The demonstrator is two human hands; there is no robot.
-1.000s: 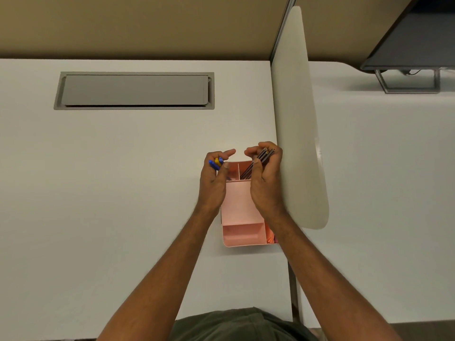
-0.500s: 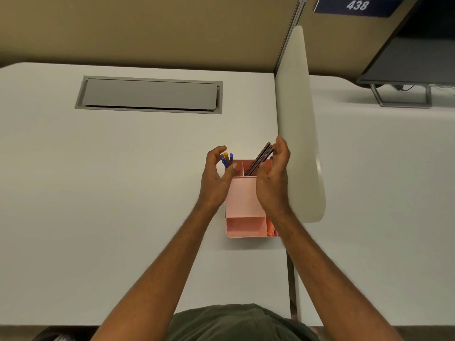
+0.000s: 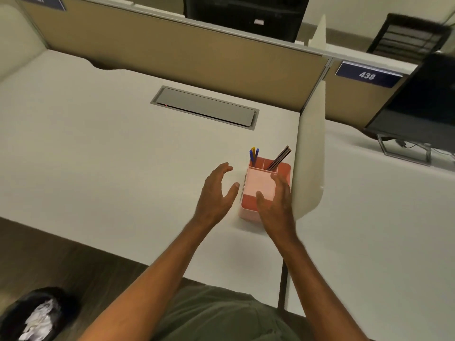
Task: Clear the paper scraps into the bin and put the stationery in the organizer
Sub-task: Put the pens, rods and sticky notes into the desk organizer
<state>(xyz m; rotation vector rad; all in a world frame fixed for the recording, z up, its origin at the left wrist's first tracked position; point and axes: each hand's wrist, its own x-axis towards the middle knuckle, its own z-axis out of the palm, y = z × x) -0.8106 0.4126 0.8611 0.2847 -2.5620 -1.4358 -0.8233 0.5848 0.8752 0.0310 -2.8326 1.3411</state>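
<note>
A pink organizer (image 3: 260, 185) stands on the white desk (image 3: 98, 153) beside a cream divider panel. Blue and yellow pens (image 3: 253, 155) stick up from its back left slot, and dark pencils (image 3: 279, 158) lean in the back right slot. My left hand (image 3: 216, 193) hovers just left of the organizer, fingers spread, holding nothing. My right hand (image 3: 277, 200) is over the organizer's front right corner, also open and holding nothing. A black bin (image 3: 34, 313) with crumpled white paper scraps (image 3: 40, 318) sits on the floor at the lower left.
The cream divider panel (image 3: 311, 153) rises right of the organizer. A grey cable hatch (image 3: 205, 108) is set into the desk behind. A tan partition (image 3: 197, 55) runs along the back. A monitor (image 3: 418, 107) stands on the neighbouring desk at the right.
Both hands let go of the pens and pencils, which now stand in the organizer, and drew back towards me with fingers spread. The camera tilted, bringing the floor bin into view.
</note>
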